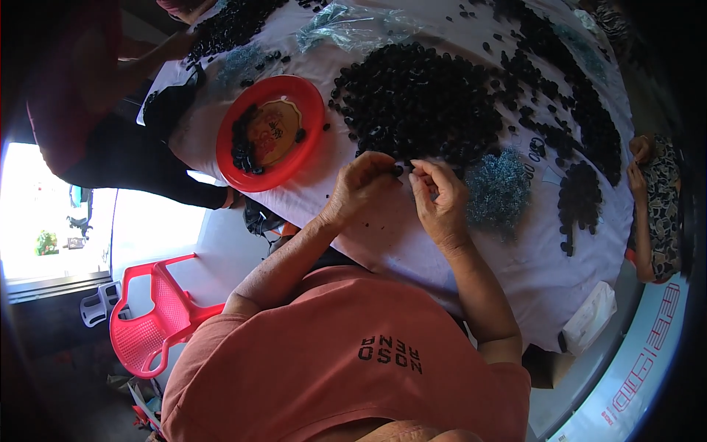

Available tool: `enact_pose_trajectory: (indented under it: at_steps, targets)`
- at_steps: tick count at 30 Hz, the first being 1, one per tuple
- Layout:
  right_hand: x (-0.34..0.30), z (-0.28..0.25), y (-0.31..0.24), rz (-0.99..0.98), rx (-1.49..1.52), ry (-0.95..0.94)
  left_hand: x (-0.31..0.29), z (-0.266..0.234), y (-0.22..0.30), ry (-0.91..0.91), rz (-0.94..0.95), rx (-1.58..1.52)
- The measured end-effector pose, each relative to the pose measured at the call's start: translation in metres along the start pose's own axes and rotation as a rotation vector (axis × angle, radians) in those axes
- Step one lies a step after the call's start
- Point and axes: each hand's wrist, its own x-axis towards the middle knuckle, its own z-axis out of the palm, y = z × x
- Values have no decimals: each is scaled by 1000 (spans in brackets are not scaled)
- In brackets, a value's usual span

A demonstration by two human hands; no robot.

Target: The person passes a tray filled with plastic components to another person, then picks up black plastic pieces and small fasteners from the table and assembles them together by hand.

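Over the near part of the white-covered table (383, 239), my left hand (359, 186) pinches a small round black piece (398, 170) at its fingertips. Close to its right, my right hand (442, 197) has thumb and forefinger pressed together; whatever lies between them is too small to make out. Just beyond both hands spreads a big heap of small shiny black pieces (423, 99). A tangled heap of tiny bluish bits (498, 190) lies beside my right hand. On the left stands a red basin (315, 118) with some black pieces along its inner side.
Clear plastic bags (353, 28) lie at the back. More black pieces (582, 199) cover the table's right side. One person (81, 110) works at the left edge, another person (652, 199) sits at the right. A pink plastic chair (158, 317) stands at lower left.
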Motion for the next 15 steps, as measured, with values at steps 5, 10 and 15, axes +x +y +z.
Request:
enact_pose_trajectory:
  at_steps: [5, 10, 15]
  targets:
    - [-3, 2, 10, -71, -34, -33, -2, 13, 10, -50, -12, -83]
    - [-1, 0, 3, -33, 64, -63, -2, 14, 6, -46, 86, -6]
    - [-1, 0, 5, 162, 333, 60, -1, 6, 3, -2, 92, 125]
